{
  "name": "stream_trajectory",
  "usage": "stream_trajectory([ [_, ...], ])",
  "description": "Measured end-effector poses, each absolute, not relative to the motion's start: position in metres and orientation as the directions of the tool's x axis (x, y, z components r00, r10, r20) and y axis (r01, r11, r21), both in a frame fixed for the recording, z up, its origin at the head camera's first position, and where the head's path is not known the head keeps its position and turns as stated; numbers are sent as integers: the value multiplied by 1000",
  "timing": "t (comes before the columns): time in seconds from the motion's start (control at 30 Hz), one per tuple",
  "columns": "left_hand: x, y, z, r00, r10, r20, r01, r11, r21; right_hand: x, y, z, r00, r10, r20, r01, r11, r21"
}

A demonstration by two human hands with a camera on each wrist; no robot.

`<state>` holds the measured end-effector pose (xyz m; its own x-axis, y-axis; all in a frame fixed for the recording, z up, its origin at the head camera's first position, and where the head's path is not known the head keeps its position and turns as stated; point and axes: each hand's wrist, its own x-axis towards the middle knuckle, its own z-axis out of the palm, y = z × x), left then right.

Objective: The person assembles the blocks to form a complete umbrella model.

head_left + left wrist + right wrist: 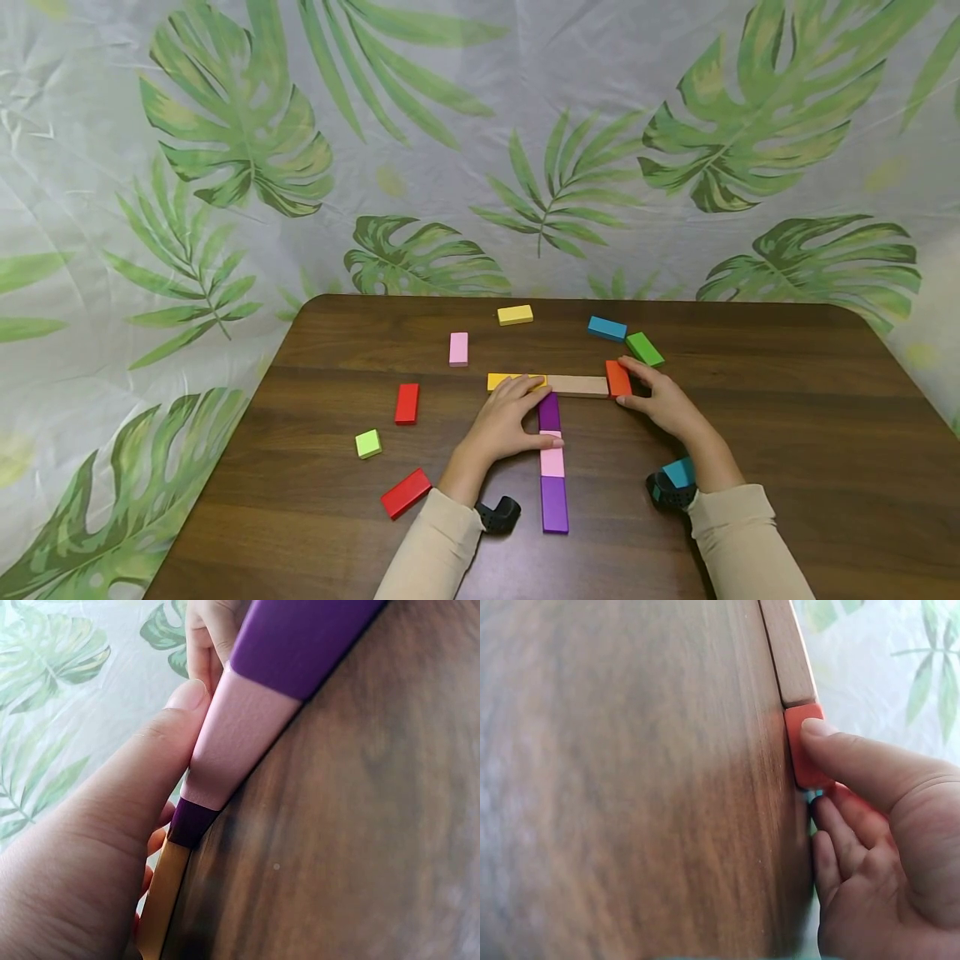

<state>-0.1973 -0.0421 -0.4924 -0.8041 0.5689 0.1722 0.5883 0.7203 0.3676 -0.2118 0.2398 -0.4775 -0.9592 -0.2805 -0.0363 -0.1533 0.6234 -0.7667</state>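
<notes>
My right hand (pixel 663 404) pinches an orange-red block (pixel 618 378) between thumb and fingertips. In the right wrist view this block (pixel 806 746) sits against the end of a plain wooden block (pixel 789 652). My left hand (pixel 506 423) rests on the joined row with its fingers spread. Its fingertips lie over the yellow-orange block (pixel 498 381) and its thumb touches the pink block (pixel 552 461). A dark purple block (pixel 550 412) lies between those two, and a lighter purple block (pixel 555 504) ends the column nearest me. Together the blocks form a T.
Loose blocks lie around: red (pixel 407 404), red (pixel 406 493), lime (pixel 368 444), pink (pixel 459 349), yellow (pixel 515 315), blue (pixel 607 328) and green (pixel 645 349). A teal block (pixel 679 472) shows beside my right wrist. Patterned cloth (pixel 420 167) hangs behind the table.
</notes>
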Motion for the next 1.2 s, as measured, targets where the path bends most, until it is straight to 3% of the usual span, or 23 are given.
stream_trajectory([
  [1.2,-197,-42,-493,-802,572,174,592,718,366,-214,240,-481,-956,-292,-22,-165,598,-785],
])
